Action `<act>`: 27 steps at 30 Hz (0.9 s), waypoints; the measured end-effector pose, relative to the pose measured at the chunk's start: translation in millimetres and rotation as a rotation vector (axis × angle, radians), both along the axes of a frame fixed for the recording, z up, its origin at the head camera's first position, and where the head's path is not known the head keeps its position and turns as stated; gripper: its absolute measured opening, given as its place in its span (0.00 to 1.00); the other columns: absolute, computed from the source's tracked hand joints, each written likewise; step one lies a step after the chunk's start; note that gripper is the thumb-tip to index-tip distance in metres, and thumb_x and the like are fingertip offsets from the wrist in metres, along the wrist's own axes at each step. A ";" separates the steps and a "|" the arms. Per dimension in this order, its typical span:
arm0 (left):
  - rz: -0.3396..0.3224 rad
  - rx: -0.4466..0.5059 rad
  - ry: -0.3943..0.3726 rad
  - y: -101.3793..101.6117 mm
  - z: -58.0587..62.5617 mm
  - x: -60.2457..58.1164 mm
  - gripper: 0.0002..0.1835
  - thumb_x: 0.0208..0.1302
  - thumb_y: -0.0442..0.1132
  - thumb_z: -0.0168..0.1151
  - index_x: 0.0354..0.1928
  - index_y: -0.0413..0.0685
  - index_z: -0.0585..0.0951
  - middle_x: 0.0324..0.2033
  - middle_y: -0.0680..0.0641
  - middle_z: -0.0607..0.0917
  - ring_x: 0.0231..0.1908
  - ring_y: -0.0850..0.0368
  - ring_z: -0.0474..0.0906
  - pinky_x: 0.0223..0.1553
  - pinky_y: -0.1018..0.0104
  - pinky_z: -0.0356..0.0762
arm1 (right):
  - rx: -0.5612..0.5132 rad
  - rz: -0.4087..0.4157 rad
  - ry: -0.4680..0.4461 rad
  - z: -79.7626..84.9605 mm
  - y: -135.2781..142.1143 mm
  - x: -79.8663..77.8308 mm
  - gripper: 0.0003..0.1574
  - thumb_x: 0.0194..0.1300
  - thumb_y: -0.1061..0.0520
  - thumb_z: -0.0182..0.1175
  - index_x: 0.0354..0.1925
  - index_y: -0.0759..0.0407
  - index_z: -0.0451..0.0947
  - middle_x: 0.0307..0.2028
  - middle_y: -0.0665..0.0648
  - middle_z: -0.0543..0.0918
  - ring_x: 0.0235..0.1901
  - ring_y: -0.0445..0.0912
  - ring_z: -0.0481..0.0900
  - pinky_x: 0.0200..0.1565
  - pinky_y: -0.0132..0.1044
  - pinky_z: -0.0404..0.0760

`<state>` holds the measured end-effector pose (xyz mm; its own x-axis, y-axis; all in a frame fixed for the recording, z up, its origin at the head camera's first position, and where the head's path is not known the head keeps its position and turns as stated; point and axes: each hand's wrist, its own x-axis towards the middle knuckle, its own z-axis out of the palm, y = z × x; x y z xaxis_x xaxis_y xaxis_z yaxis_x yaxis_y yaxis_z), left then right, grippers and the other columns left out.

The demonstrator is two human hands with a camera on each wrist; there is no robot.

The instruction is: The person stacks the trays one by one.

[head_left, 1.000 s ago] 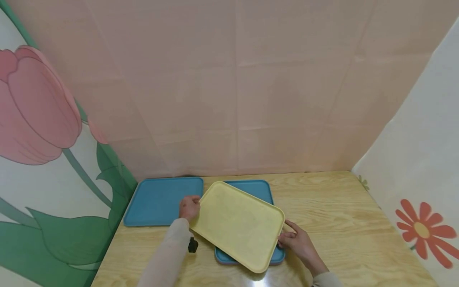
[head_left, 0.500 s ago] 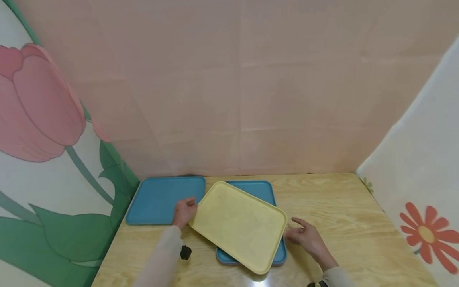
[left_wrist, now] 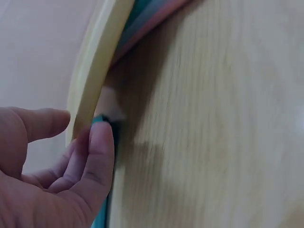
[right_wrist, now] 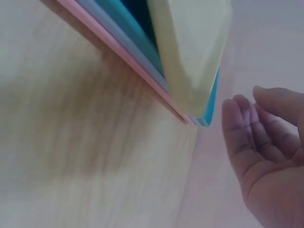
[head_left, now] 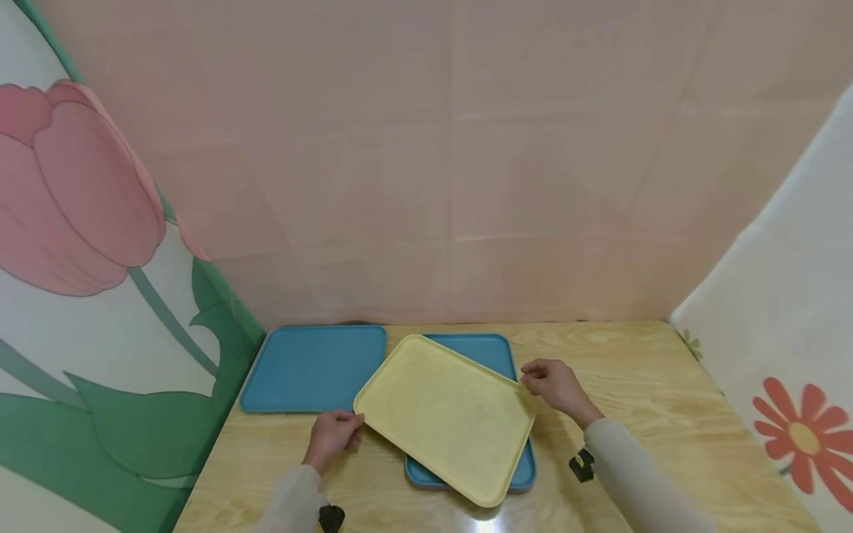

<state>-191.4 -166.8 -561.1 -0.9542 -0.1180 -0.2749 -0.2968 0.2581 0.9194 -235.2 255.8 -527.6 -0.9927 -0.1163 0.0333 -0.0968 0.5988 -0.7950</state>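
Observation:
A yellow tray (head_left: 446, 418) lies askew across a stack of trays, its corners overhanging. The stack's top one is a blue tray (head_left: 476, 352); lavender and pink edges (right_wrist: 128, 59) show below it in the right wrist view. My left hand (head_left: 332, 435) is at the yellow tray's left corner, thumb at the rim and fingers curled beneath it, as the left wrist view shows. My right hand (head_left: 560, 389) is beside the right corner; the right wrist view shows a gap between its loosely bent fingers (right_wrist: 232, 123) and the tray.
Another blue tray (head_left: 313, 370) lies at the table's back left, against the flower-printed wall. A pinkish sheet (head_left: 426, 185) hangs behind the wooden table (head_left: 620, 385). A white sheet with an orange flower (head_left: 803, 437) borders the right side.
My left hand has slid down the yellow tray's left edge to its corner. My right hand has left the right edge and moved up towards the upper right corner. The trays have stayed put.

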 end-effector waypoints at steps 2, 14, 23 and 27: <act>-0.029 0.068 -0.032 3.9 -3.3 6.6 0.14 0.66 0.36 0.66 0.36 0.26 0.82 0.24 0.42 0.85 0.24 0.53 0.85 0.29 0.59 0.86 | 0.012 0.022 0.003 -0.1 -5.0 -11.1 0.14 0.69 0.65 0.60 0.48 0.76 0.80 0.33 0.60 0.86 0.30 0.51 0.84 0.30 0.39 0.83; -0.155 0.321 -0.129 30.2 -11.2 30.5 0.14 0.67 0.34 0.64 0.40 0.24 0.82 0.27 0.45 0.87 0.27 0.59 0.86 0.30 0.67 0.86 | 0.086 0.072 0.047 -11.9 -39.6 -51.0 0.11 0.67 0.65 0.63 0.46 0.71 0.83 0.38 0.62 0.86 0.39 0.55 0.84 0.39 0.45 0.85; -0.171 0.437 -0.153 39.4 -18.4 36.3 0.11 0.69 0.34 0.62 0.42 0.27 0.83 0.30 0.43 0.88 0.30 0.59 0.86 0.32 0.70 0.85 | 0.132 0.053 0.018 -22.8 -50.6 -59.6 0.07 0.64 0.67 0.64 0.41 0.68 0.85 0.35 0.59 0.87 0.37 0.53 0.84 0.38 0.42 0.84; -0.164 0.464 -0.148 41.3 -19.3 37.5 0.11 0.69 0.33 0.62 0.42 0.27 0.82 0.31 0.44 0.88 0.30 0.60 0.86 0.33 0.70 0.85 | 0.122 0.057 0.019 -23.1 -52.5 -61.3 0.07 0.64 0.67 0.65 0.40 0.69 0.86 0.34 0.59 0.87 0.36 0.53 0.83 0.36 0.40 0.84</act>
